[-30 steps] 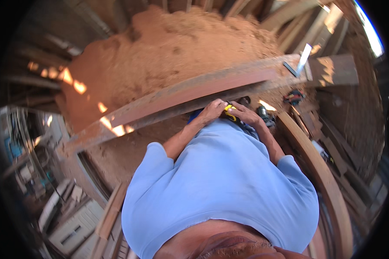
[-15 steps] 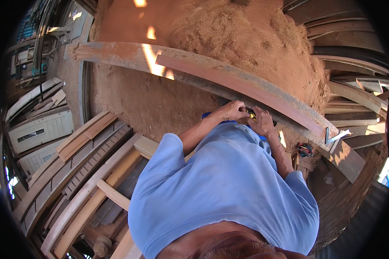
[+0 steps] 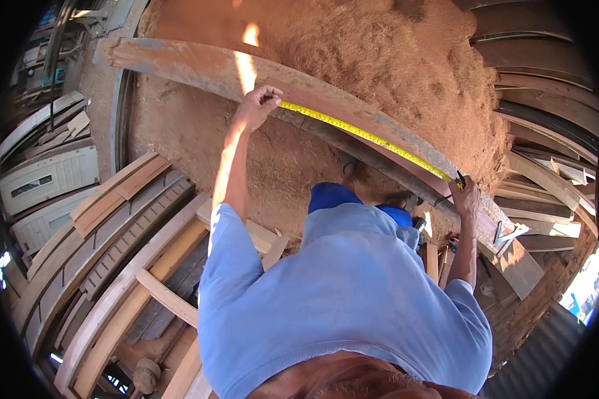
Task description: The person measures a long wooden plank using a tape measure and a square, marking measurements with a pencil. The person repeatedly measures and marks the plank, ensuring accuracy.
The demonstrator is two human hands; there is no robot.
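Observation:
A yellow tape measure blade [image 3: 366, 135] stretches along a reddish wooden board [image 3: 487, 209], which lies on a longer weathered beam [image 3: 173, 63]. Near the board's left end, my left hand [image 3: 258, 108] pinches the free end of the blade. At the other side, close to the board's right end, my right hand [image 3: 466, 198] is closed round the dark tape case, mostly hidden by the fingers. The blade looks taut between both hands. A small square-like tool [image 3: 509, 233] rests at the right end of the beam.
Stacked planks and frames [image 3: 146, 219] fill the left side. More timber [image 3: 539, 100] is piled along the right. Sawdust [image 3: 393, 60] covers the ground beyond the beam. A dark and red tool [image 3: 452, 241] lies beside my right forearm.
Both hands were together in front of my body around the tape measure. They have moved apart, left hand to the upper left, right hand to the right, and the blade is pulled out.

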